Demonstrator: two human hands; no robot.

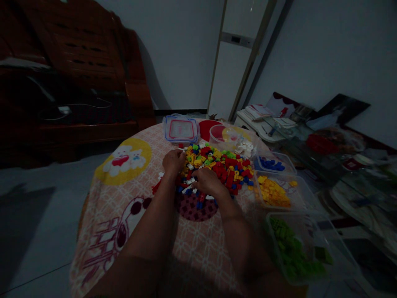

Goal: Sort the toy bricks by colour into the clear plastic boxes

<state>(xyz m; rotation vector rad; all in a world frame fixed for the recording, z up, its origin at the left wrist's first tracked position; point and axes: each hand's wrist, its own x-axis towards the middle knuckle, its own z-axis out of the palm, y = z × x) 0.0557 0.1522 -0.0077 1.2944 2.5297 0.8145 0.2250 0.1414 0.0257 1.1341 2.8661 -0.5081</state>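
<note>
A loose pile of toy building bricks (229, 165) in red, yellow, blue, green and white is spread over a round table. At its left edge is my left hand (173, 161), with fingers curled and drawn together; whatever they hold is hidden. My right hand (207, 181) reaches into the front of the pile, thumb and index finger apart. A white brick (190, 181) lies just by those fingertips. Along the right side stand clear plastic boxes of sorted bricks: blue bricks (271, 164), yellow bricks (273, 192) and green bricks (294, 250).
A patterned cloth (198, 244) covers the table. Toward the back are a blue-rimmed lidded container (181, 129) and a clear round tub (223, 136), with white bricks (245, 147) beside it. A cluttered glass table (322, 145) stands right; a wooden bench (93, 82) stands left.
</note>
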